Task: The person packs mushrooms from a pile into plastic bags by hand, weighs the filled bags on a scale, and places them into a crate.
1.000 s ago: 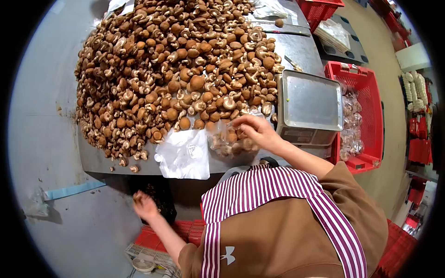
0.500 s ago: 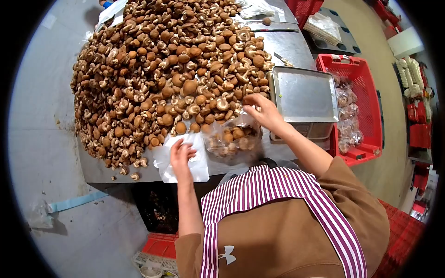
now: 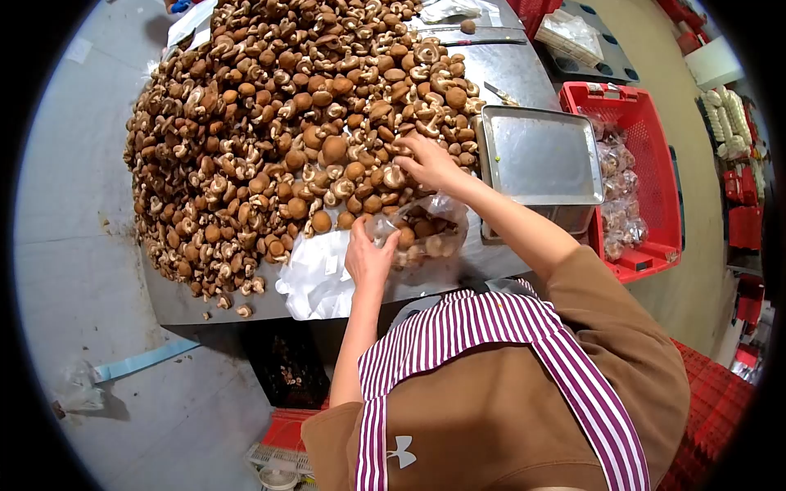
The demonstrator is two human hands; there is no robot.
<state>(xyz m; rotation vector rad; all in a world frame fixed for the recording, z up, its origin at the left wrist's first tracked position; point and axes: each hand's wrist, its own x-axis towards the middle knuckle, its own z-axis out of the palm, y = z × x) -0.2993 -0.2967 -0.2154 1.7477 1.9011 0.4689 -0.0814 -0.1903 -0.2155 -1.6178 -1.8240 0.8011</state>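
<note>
A large heap of brown mushrooms (image 3: 246, 147) covers much of the metal table. At its near edge lies a clear plastic bag (image 3: 446, 219) partly filled with mushrooms. My left hand (image 3: 370, 255) is closed on the left rim of this bag, thumb and fingers pinching the film. Beyond the bag, my right hand (image 3: 432, 167) reaches into the heap with bent fingers over a mushroom (image 3: 394, 176); its fingertips are partly lost among the mushrooms, so I cannot tell whether it grips one. Flat white plastic bags (image 3: 315, 282) lie left of my left hand.
Right of the bag stands a weighing scale with a metal tray (image 3: 540, 155). A red crate (image 3: 659, 184) beyond it holds several filled bags (image 3: 620, 196). A knife (image 3: 499, 92) lies behind the tray. Below the table's front edge sits a dark crate (image 3: 286, 368).
My left hand has moved right from the white bags to the clear bag and closed on its rim. My right hand has left the bag's mouth and moved up-left into the heap.
</note>
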